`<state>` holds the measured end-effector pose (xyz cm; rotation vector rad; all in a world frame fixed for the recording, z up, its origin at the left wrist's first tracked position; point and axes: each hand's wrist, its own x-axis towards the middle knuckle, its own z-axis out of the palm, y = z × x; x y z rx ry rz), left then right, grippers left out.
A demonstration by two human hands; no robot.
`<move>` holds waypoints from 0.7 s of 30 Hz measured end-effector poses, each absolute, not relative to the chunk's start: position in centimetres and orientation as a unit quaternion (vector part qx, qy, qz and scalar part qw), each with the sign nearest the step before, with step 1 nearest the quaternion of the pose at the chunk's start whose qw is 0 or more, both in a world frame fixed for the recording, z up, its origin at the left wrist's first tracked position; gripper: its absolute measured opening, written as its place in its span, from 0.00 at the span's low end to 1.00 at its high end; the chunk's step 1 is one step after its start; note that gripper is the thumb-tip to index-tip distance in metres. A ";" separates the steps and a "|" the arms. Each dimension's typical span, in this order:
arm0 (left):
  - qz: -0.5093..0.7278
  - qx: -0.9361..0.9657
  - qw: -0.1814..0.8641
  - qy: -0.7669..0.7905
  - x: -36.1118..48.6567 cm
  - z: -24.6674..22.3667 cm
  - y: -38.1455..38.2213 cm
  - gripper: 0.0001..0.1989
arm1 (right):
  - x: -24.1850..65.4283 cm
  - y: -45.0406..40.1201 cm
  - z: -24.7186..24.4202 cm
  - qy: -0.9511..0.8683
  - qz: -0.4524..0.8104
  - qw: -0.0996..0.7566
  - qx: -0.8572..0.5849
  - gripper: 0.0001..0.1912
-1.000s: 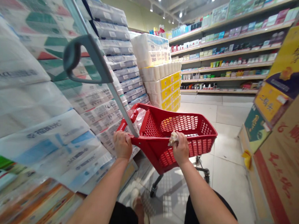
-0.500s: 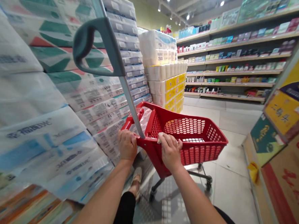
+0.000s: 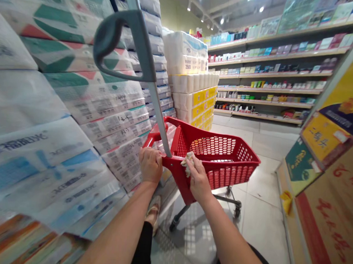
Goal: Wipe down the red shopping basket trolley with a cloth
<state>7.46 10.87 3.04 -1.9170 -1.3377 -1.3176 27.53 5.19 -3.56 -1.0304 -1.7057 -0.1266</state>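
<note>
A red shopping cart [image 3: 230,177] with perforated basket walls stands in front of me, turned sideways. My left hand [image 3: 150,165] is wrapped round the near end of its red push bar, close to the base of an upright grey pole. At the top of that pole is a dark grey loop handle [image 3: 148,46]. Farther right, my right hand [image 3: 200,181] presses a crumpled, pale cloth [image 3: 188,161] against the cart's near rim. Its fingers lie over the cloth and partly cover it.
Tall stacks of wrapped tissue packs [image 3: 112,108] rise close on the left. Behind the cart stand toilet roll packs [image 3: 191,81]. Shelves of small goods [image 3: 272,74] line the back. Cartons [image 3: 333,205] border the right side, and tiled floor [image 3: 258,216] runs between.
My right hand has slid slightly left along the rim, its fingers straighter and more of the cloth showing. My left hand keeps its grip. The view has shifted a little.
</note>
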 end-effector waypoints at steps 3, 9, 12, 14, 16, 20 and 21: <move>-0.478 -0.696 0.220 -0.488 7.5 3.1 10.7 0.13 | 28.7 5.9 -4.3 -0.670 -0.068 0.583 -0.455 0.29; -0.485 -0.685 0.221 -0.497 8.0 3.1 10.4 0.12 | 26.4 5.3 -3.9 -0.616 -0.075 0.616 -0.485 0.25; -0.479 -0.691 0.223 -0.493 8.1 3.2 10.3 0.13 | 26.0 5.0 -3.4 -0.636 -0.088 0.591 -0.488 0.24; -0.472 -0.700 0.222 -0.488 8.0 3.2 10.3 0.13 | 26.9 5.2 -3.5 -0.609 -0.100 0.582 -0.530 0.24; -0.471 -0.703 0.224 -0.483 7.9 3.2 10.3 0.13 | 28.1 5.4 -3.8 -0.570 -0.101 0.582 -0.571 0.23; -0.479 -0.693 0.232 -0.485 7.9 3.2 10.2 0.13 | 28.7 5.4 -4.4 -0.565 -0.087 0.601 -0.559 0.24; -0.482 -0.690 0.232 -0.488 7.9 3.2 10.2 0.13 | 28.4 5.3 -4.5 -0.578 -0.087 0.604 -0.542 0.24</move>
